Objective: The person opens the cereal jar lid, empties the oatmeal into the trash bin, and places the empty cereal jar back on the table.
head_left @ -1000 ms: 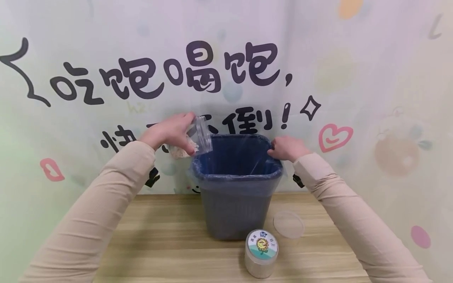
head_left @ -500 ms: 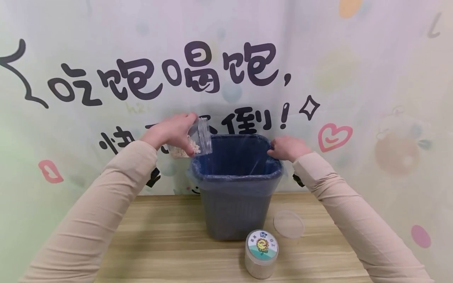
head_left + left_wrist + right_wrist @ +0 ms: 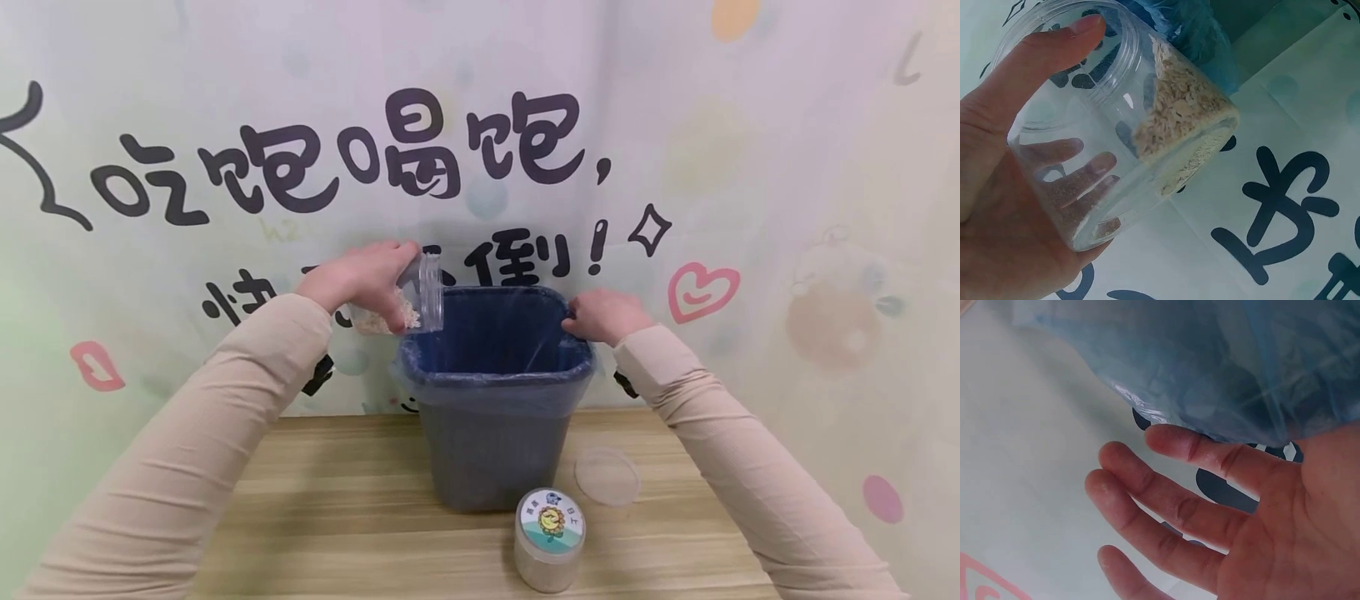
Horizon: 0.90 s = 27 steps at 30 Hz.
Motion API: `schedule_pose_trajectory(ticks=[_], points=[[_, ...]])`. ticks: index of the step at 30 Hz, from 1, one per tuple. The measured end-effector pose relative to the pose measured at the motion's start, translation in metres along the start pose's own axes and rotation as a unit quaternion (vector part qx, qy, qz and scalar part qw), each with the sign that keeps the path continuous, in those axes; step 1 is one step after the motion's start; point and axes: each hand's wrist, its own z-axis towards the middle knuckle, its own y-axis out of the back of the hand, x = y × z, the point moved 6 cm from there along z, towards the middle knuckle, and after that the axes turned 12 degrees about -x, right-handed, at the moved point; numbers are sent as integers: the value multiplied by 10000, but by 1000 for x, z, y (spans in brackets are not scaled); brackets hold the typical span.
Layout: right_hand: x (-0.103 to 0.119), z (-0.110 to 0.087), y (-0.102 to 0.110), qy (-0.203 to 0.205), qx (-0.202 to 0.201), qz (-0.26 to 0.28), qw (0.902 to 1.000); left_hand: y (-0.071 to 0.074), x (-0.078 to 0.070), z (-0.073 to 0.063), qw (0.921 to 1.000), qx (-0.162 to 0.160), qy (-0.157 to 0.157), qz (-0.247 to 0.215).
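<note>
My left hand (image 3: 363, 279) grips a clear plastic jar (image 3: 431, 293) lying almost on its side, its lidless mouth at the left rim of a blue bin (image 3: 491, 467). Pale flakes (image 3: 1182, 103), like oats, are heaped inside toward the jar's base in the left wrist view. On the bin's opposite side, my right hand (image 3: 611, 317) holds the rim, over which a thin clear-blue liner bag (image 3: 495, 398) is folded. The right wrist view has four fingers (image 3: 1160, 540) spread below the liner, with the thumb hidden behind it.
In front of the bin, a second jar (image 3: 550, 571) with a sunflower-label lid stands on the wooden table (image 3: 337, 500). A clear round lid (image 3: 607, 477) lies right of the bin. A printed wall sheet (image 3: 480, 67) hangs close behind.
My left hand has tipped the jar a little further toward level, and the flakes have shifted slightly. My right hand stays on the rim. The head view has turned slightly right.
</note>
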Motion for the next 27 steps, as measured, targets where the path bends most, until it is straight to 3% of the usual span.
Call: schedule_pose_trajectory(ticks=[7, 11, 21, 27], points=[[0, 0, -2, -23, -21, 8, 10000, 2, 3, -6, 9999, 129, -29, 40], [0, 2, -2, -55, -26, 23, 10000, 2, 3, -8, 9999, 41, -35, 106], [-1, 2, -1, -43, -37, -20, 10000, 2, -9, -6, 9953, -143, -96, 949], [0, 2, -1, -33, 8, -21, 10000, 1, -11, -4, 9937, -141, -53, 1107]])
